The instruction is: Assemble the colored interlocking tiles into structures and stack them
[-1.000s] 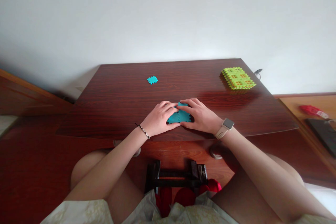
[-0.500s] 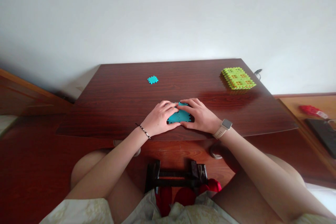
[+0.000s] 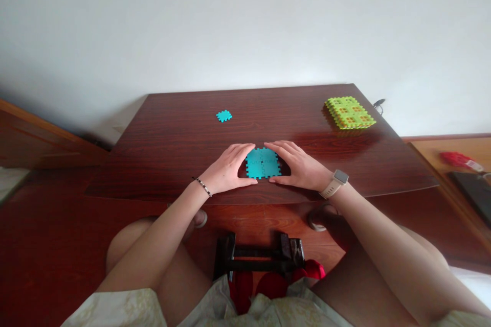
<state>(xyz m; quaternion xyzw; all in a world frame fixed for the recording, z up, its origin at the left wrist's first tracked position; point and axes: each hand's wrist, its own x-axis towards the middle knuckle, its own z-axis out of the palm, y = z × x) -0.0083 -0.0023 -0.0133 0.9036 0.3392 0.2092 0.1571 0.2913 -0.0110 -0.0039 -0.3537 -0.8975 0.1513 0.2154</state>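
Observation:
Several bright blue interlocking puzzle tiles [image 3: 263, 163] lie joined flat as a square near the table's front edge. My left hand [image 3: 227, 167] curves around the square's left side, fingertips at the far edge and thumb at the near edge. On the other side, my right hand [image 3: 303, 167] grips it likewise, its thumb along the near edge. Dark tabletop shows between each palm and the tiles. A single blue tile [image 3: 224, 116] rests apart, farther back and left of the hands.
A stack of yellow-green toothed panels [image 3: 350, 112] with small window shapes stands at the back right of the brown wooden table [image 3: 172, 138]. Behind the table rises a white wall [image 3: 245, 20]. A black metal frame [image 3: 259, 260] is below, between my legs.
My fingers have moved off the top of the joined tiles to their edges, and both hands have spread slightly apart. More of the blue square shows. The single tile stays put.

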